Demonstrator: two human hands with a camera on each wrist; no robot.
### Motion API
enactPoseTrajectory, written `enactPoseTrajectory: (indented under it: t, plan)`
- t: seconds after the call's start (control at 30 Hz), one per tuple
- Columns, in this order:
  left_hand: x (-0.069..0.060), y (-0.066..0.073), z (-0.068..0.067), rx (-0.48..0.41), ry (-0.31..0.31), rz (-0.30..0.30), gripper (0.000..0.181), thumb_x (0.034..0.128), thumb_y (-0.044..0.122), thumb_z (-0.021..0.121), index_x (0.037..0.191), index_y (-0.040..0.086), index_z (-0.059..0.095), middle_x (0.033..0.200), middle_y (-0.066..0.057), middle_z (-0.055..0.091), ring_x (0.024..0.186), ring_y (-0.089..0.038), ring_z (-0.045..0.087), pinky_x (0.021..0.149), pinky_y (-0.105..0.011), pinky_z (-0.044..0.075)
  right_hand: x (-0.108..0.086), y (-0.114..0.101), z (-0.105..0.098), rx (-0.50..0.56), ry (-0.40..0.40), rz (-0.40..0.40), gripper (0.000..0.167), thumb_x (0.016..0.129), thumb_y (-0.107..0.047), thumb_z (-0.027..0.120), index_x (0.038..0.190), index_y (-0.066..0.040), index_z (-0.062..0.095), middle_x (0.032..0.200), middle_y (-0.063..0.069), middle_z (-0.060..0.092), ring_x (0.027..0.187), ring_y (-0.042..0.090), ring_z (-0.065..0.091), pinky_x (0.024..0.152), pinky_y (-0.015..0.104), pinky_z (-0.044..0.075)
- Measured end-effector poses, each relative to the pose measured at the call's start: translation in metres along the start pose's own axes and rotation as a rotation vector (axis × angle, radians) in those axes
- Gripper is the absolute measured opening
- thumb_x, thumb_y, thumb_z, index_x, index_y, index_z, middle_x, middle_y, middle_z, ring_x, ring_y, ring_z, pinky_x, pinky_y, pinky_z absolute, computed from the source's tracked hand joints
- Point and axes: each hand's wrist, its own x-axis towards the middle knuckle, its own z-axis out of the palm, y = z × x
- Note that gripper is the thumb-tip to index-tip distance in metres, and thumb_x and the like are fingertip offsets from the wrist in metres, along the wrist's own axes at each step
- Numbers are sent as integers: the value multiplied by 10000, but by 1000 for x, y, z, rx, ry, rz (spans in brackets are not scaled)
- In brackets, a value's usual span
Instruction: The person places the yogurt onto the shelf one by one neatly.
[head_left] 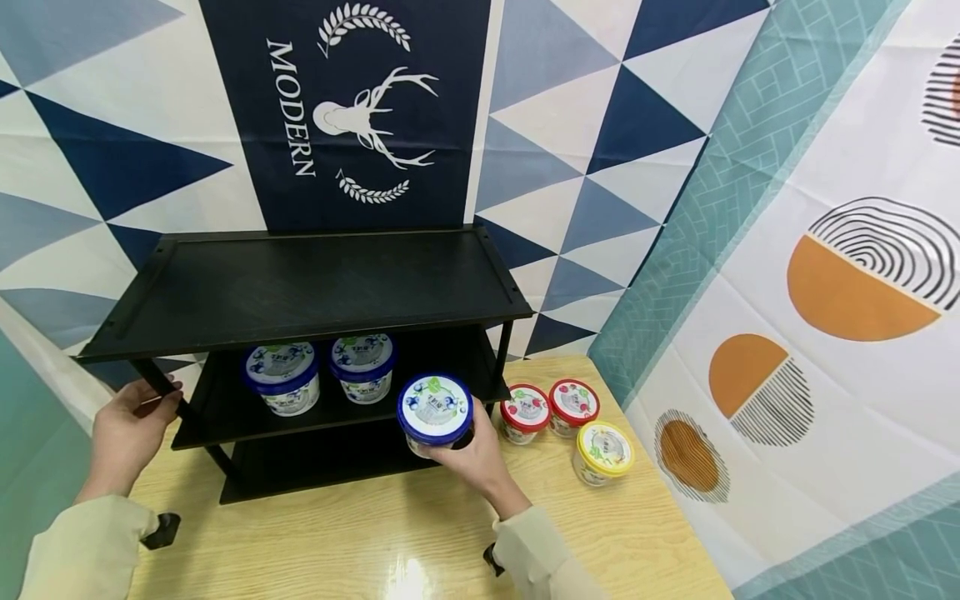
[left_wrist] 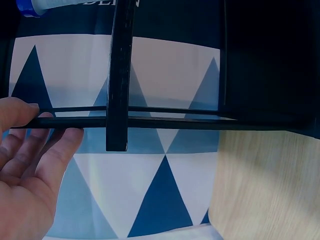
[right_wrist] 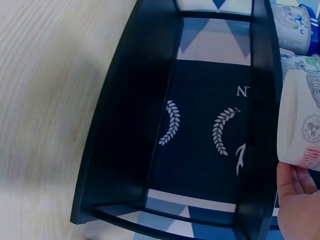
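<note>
In the head view my right hand (head_left: 480,458) grips a blue-lidded tub (head_left: 435,410) at the right front of the black rack's middle shelf (head_left: 247,417). Two more blue-lidded tubs (head_left: 282,379) (head_left: 363,368) stand on that shelf, to the left. My left hand (head_left: 131,433) holds the rack's left post. The left wrist view has the thumb and fingers of the left hand (left_wrist: 35,170) round a thin black bar (left_wrist: 75,121). In the right wrist view the right hand (right_wrist: 300,200) holds the white side of the tub (right_wrist: 300,120) beside the shelf edge.
Two red-lidded tubs (head_left: 525,408) (head_left: 574,403) and a yellow-lidded tub (head_left: 602,452) stand on the wooden table (head_left: 315,542), right of the rack. The rack's top board (head_left: 322,287) lies above the tubs. Patterned cloth (head_left: 555,167) hangs behind and at the right.
</note>
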Motion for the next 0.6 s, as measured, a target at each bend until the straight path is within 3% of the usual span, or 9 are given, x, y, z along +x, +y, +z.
enactPoseTrajectory:
  t: [0.23, 0.43, 0.6]
  plan:
    - [0, 0, -1, -2, 0, -3, 230, 956, 237, 505, 1129, 98, 559, 836, 376, 446, 746, 251, 455, 595, -29, 433, 7, -6, -4, 14, 5, 5, 841, 654, -206, 859, 1363, -129, 413, 1288, 65, 537, 1206, 229, 493, 1049, 467, 371]
    - [-1, 0, -1, 2, -5, 2, 237, 957, 244, 503, 1134, 96, 556, 849, 368, 444, 750, 250, 453, 597, -29, 434, 16, -14, -10, -3, -3, 66, 846, 680, -134, 830, 1392, -111, 374, 1326, 96, 502, 1237, 248, 468, 1066, 465, 367]
    - [-1, 0, -1, 8, -11, 1, 217, 960, 254, 492, 1119, 118, 552, 863, 362, 435, 755, 251, 445, 598, -30, 434, 19, -43, -18, -3, 16, 75, 802, 694, -98, 810, 1373, -47, 386, 1324, 152, 489, 1249, 287, 461, 1085, 462, 356]
